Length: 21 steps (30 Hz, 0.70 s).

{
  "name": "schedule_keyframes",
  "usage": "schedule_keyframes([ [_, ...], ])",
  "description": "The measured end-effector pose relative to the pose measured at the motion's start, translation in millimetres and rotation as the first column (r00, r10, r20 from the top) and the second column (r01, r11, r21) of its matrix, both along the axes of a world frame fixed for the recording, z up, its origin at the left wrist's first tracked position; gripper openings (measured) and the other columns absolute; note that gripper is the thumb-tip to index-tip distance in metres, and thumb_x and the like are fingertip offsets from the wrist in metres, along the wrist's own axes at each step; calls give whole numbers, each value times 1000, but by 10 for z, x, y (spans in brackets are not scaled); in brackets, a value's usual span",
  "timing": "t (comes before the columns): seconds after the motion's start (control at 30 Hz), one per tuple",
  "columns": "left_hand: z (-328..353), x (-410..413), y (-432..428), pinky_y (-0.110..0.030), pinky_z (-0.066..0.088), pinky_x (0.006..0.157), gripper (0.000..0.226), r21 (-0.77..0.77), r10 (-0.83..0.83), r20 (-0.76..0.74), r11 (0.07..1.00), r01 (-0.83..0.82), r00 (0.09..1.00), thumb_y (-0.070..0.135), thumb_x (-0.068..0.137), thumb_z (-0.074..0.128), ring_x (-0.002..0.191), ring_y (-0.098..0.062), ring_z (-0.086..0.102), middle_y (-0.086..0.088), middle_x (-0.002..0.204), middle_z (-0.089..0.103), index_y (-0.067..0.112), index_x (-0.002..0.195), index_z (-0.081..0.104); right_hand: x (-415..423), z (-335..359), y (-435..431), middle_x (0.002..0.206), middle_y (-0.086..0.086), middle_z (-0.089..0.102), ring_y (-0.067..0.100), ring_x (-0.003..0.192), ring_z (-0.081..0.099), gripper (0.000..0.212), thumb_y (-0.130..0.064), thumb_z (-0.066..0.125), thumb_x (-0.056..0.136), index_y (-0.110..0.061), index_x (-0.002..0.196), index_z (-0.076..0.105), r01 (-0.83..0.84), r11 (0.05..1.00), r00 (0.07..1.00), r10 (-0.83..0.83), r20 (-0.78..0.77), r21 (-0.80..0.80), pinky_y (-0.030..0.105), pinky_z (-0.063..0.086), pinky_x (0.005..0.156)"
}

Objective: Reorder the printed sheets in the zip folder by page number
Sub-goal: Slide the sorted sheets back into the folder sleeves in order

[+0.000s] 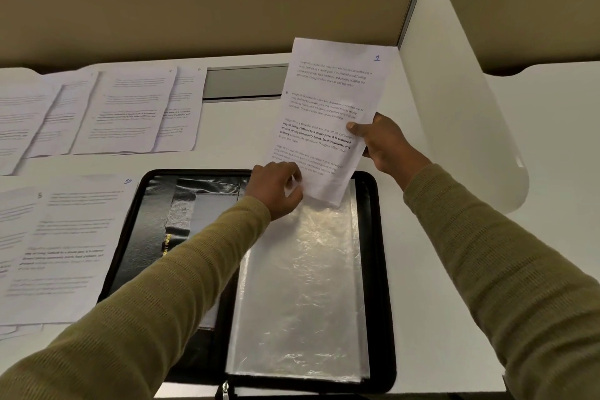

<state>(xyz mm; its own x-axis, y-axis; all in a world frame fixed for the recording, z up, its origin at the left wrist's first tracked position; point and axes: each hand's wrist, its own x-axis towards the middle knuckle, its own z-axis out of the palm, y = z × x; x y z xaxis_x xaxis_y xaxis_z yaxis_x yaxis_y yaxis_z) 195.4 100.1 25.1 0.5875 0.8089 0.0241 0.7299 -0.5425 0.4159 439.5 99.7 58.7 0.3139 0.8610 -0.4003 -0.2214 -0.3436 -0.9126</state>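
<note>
Firstly, the right hand (381, 144) pinches the printed sheet (328, 97) at its right edge, with the thumb flat on the printed face and the other fingers curled behind. The left hand (276, 190) has thumb and fingers bent around the sheet's lower left corner, right at the mouth of the clear sleeve (302, 286). Whether they also catch the plastic is unclear. The sheet is white, held up and tilted, with four blocks of text, one partly bold, and a blue handwritten 1 in its top right corner. Its lower end meets the sleeve's top. The sleeve lies in the black zip folder (378, 237), open flat on the white desk (438, 269). Other sheets (130, 110) lie spread to the left.
</note>
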Motion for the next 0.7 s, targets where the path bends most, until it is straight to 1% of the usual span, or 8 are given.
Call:
schedule_keyframes([
  [0.07,2,-102,60,-40,43,86,20,-11,15,-74,1000,-16,997,38,78,53,80,-15,55,10,81,60,25,92,60,28,-12,12,120,5,71,26,108,69,35,-7,65,95,-14,129,61,-12,1000,1000,12,0,-10,47,56,96],
  [0.17,-8,-219,149,-39,37,89,14,11,64,-215,998,-64,975,30,86,58,93,-18,53,5,94,57,24,97,63,60,-27,33,121,5,71,27,110,69,36,-6,64,95,-14,130,61,-48,999,999,48,-26,-3,48,55,96],
  [0.23,-40,-281,189,-40,38,91,15,19,108,-241,994,-107,965,29,88,59,99,-20,51,1,103,54,23,101,64,72,-34,51,123,5,71,27,111,68,35,-5,63,96,-15,129,61,-71,997,996,71,-50,-3,48,55,96],
  [0.37,-83,-318,212,-39,46,90,11,-65,197,-114,977,-205,974,21,86,66,98,-23,54,-4,108,51,19,97,66,100,-58,87,125,8,70,28,111,69,40,-2,62,95,-11,134,59,-91,996,986,87,-146,-18,47,57,90],
  [0.43,-81,-306,212,-36,49,90,9,-132,234,-31,963,-236,972,16,86,68,97,-23,56,-6,110,51,15,95,67,106,-63,104,126,9,69,28,111,69,40,-2,62,96,-9,135,58,-114,993,985,108,-136,-41,46,58,88],
  [0.53,-66,-296,221,-24,41,88,8,-235,296,38,931,-280,954,13,86,68,97,-20,55,-7,112,51,11,94,67,98,-93,134,125,12,69,32,112,68,37,-1,63,95,-8,131,60,-153,985,984,145,-103,-76,50,55,94],
  [0.6,-52,-296,218,-22,39,85,6,-253,305,34,924,-287,952,14,87,68,96,-19,55,-7,109,53,12,92,67,88,-109,148,123,11,70,32,111,68,33,-3,65,94,-11,126,62,-187,978,982,183,-51,-95,50,55,95],
  [0.7,-32,-315,215,-23,40,81,4,-251,323,34,919,-304,946,16,87,67,91,-17,54,-5,105,53,16,91,66,89,-138,168,122,11,69,31,109,68,34,-8,65,95,-11,129,61,-222,965,964,238,117,-138,46,57,91],
])
